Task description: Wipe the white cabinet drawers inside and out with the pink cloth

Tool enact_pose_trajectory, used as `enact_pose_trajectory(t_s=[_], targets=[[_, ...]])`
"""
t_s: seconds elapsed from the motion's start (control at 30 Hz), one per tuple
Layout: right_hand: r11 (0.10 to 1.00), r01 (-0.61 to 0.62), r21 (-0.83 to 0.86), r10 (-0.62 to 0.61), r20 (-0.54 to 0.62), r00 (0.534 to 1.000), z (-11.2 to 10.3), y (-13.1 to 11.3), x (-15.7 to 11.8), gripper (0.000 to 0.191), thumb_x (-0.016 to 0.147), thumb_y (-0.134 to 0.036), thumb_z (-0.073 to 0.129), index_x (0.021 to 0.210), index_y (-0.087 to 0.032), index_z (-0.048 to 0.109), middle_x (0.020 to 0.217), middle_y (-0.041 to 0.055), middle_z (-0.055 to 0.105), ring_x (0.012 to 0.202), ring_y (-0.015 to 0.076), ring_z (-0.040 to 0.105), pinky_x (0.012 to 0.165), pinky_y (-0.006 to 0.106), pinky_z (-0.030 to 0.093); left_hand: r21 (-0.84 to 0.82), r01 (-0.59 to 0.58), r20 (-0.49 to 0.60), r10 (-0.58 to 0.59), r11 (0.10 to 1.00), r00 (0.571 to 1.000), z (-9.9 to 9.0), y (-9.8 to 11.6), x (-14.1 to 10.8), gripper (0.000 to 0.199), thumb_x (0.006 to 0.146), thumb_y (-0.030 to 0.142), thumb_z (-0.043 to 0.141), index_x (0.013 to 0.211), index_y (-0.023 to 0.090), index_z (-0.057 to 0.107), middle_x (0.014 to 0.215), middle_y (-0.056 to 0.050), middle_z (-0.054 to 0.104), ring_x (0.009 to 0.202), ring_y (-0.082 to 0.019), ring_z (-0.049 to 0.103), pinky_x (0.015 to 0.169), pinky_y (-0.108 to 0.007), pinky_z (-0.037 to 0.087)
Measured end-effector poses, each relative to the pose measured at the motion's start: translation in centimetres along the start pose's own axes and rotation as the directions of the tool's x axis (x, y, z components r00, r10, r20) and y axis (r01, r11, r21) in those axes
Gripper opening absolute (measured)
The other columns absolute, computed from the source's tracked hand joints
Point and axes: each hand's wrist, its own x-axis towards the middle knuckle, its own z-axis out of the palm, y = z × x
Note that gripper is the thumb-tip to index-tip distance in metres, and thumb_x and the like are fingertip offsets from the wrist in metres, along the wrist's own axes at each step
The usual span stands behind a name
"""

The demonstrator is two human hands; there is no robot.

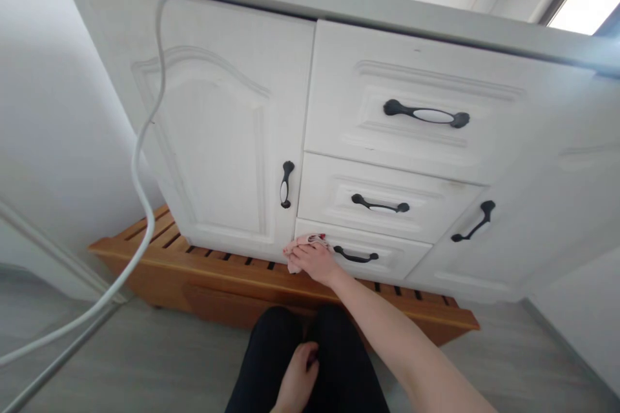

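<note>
My right hand (316, 262) presses a pink cloth (296, 246) with red marks against the white cabinet. The cloth lies at the lower left corner of the bottom drawer (397, 258), by the seam with the left cabinet door (217, 129). Just right of my fingers is the bottom drawer's black handle (356, 256). My left hand (299, 371) rests between my dark-trousered knees with its fingers curled. Whether anything is inside those fingers is hidden.
A slatted wooden bench (217, 277) stands between my knees and the cabinet. At the left, a white hose (140, 187) hangs down from the countertop (387, 19) to the floor. More black handles stick out from the middle drawer (411, 226) and the top drawer (349, 110).
</note>
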Motion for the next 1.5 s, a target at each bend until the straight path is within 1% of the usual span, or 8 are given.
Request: enact_pose_trajectory(t_s=[0.23,0.4,0.6,0.87,1.03,1.17,1.33,1.5], targets=[[0.994,0.103,0.032,-0.106,0.115,0.988,-1.1,2.6,-1.9,0.01,0.098,-0.025,0.055,0.102,-0.023,0.065,0.109,-0.0005,0.068,0.11,0.0151,0.055,0.092,0.032,0.041,-0.01,0.029,-0.004,-0.029,1.0,1.0,0.1,0.0,0.6,0.038,0.081,0.013,0.046,0.115,0.015,0.064,0.12,-0.009,0.068,0.115,-0.019,0.062,0.109,-0.029,0.042],[0.995,-0.095,-0.036,0.097,0.081,0.992,-4.0,3.3,-5.7,0.027,0.1,-0.021,0.048,0.123,-0.022,0.061,0.118,0.0052,0.067,0.113,0.0206,0.054,0.091,0.038,0.043,-0.039,0.039,-0.011,-0.039,0.998,0.999,-0.2,0.2,0.6,0.037,0.082,0.015,0.046,0.114,0.014,0.065,0.119,-0.009,0.069,0.115,-0.019,0.063,0.109,-0.03,0.043],[0.929,-0.358,-0.095,0.362,0.026,0.932,-5.8,3.3,-11.5,0.047,0.097,-0.018,0.048,0.145,-0.019,0.049,0.134,0.0113,0.061,0.118,0.0276,0.051,0.099,0.044,0.042,-0.06,0.048,-0.022,-0.049,0.997,0.999,-0.4,0.3,0.2,0.038,0.081,0.017,0.047,0.114,0.016,0.066,0.118,-0.008,0.07,0.114,-0.02,0.064,0.106,-0.029,0.044],[0.849,-0.5,-0.174,0.509,0.008,0.861,-7.1,5.7,-21.9,0.056,0.092,-0.014,0.05,0.147,-0.021,0.049,0.129,0.0118,0.062,0.113,0.0267,0.054,0.101,0.041,0.048,-0.079,0.042,-0.025,-0.044,0.996,0.999,-0.1,0.3,0.4,0.036,0.08,0.019,0.048,0.11,0.016,0.066,0.117,-0.009,0.07,0.113,-0.021,0.064,0.107,-0.032,0.044],[0.826,-0.53,-0.194,0.535,-0.025,0.844,-6.6,5.5,-25.6,0.059,0.085,-0.007,0.051,0.142,-0.021,0.055,0.119,0.0116,0.066,0.109,0.0267,0.057,0.095,0.042,0.052,-0.073,0.053,-0.033,-0.056,0.996,0.998,0.0,0.7,0.4,0.034,0.077,0.018,0.049,0.106,0.018,0.067,0.111,-0.006,0.071,0.11,-0.021,0.065,0.104,-0.031,0.046],[0.807,-0.587,-0.071,0.575,-0.138,0.807,-7.0,3.7,-22.8,0.054,0.087,-0.006,0.047,0.138,-0.021,0.059,0.123,0.0118,0.062,0.109,0.0238,0.058,0.095,0.037,0.053,-0.08,0.049,-0.041,-0.052,0.996,0.998,0.0,0.7,0.4,0.033,0.078,0.015,0.049,0.105,0.019,0.067,0.11,-0.005,0.071,0.109,-0.019,0.065,0.103,-0.028,0.046],[0.869,-0.485,0.1,0.487,-0.353,0.799,-6.9,0.9,-10.5,0.046,0.096,-0.015,0.051,0.139,-0.032,0.057,0.129,0.0076,0.061,0.128,0.0253,0.047,0.107,0.042,0.041,-0.053,0.063,-0.037,-0.065,0.997,0.997,0.3,0.5,0.6,0.033,0.079,0.013,0.048,0.107,0.016,0.066,0.113,-0.007,0.07,0.111,-0.019,0.065,0.104,-0.027,0.044],[0.908,-0.404,0.112,0.414,-0.096,0.905,-2.2,-0.1,-2.1,0.032,0.102,-0.028,0.048,0.132,-0.031,0.059,0.131,0.0061,0.062,0.122,0.0236,0.048,0.103,0.044,0.037,-0.021,0.043,-0.012,-0.043,0.999,0.999,0.1,0.1,0.4,0.036,0.082,0.015,0.046,0.112,0.013,0.065,0.117,-0.011,0.069,0.113,-0.02,0.064,0.106,-0.028,0.043]])
